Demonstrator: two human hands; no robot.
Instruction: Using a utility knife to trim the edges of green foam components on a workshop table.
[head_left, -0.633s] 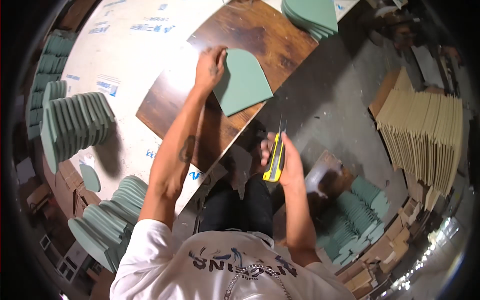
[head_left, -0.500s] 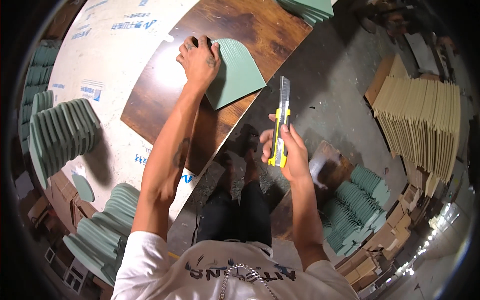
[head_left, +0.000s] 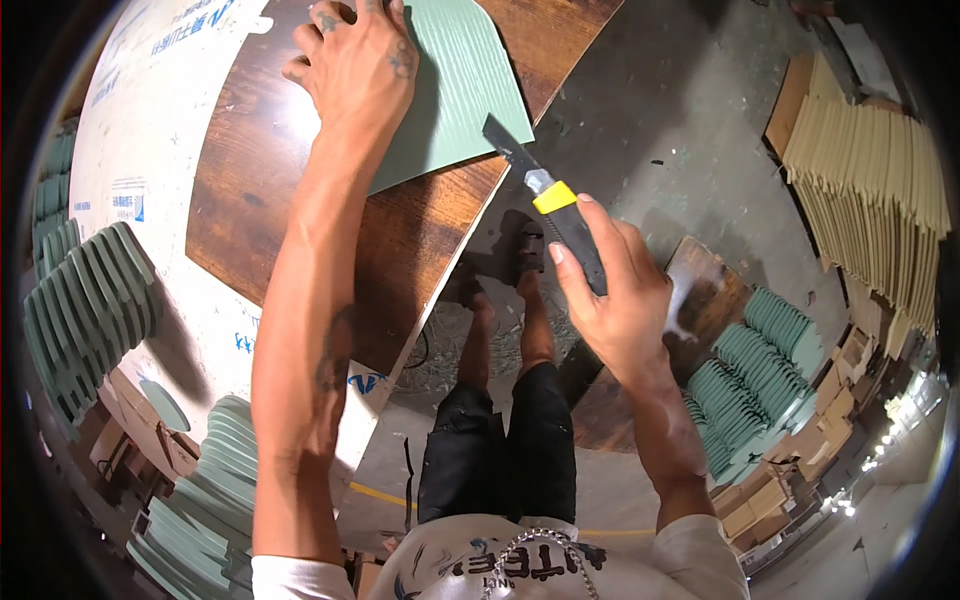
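Note:
A pale green panel [head_left: 455, 95] with a rounded far end and fine ridges lies on a brown wood-grain board [head_left: 425, 225]. My left hand [head_left: 360, 65] rests at the panel's left side, fingers bent and holding it down; the fingertips are partly cut off by the top of the picture. In my right hand [head_left: 625, 290] is a yellow and black utility knife [head_left: 570, 225], its blade extended. The blade tip overlaps the panel near its right corner; whether it touches I cannot tell.
The brown board lies on a white printed sheet [head_left: 110, 160]. Stacks of green panels stand at the left [head_left: 95, 315] and lower left [head_left: 210, 490]. At the right are more green stacks [head_left: 755, 370] and a tall pile of tan sheets [head_left: 865, 185]. Grey floor [head_left: 640, 110] lies beyond the table edge.
My right hand has turned the knife and brought its blade from beside the table to the panel's right corner. The view has shifted, so panel and left hand appear higher and larger.

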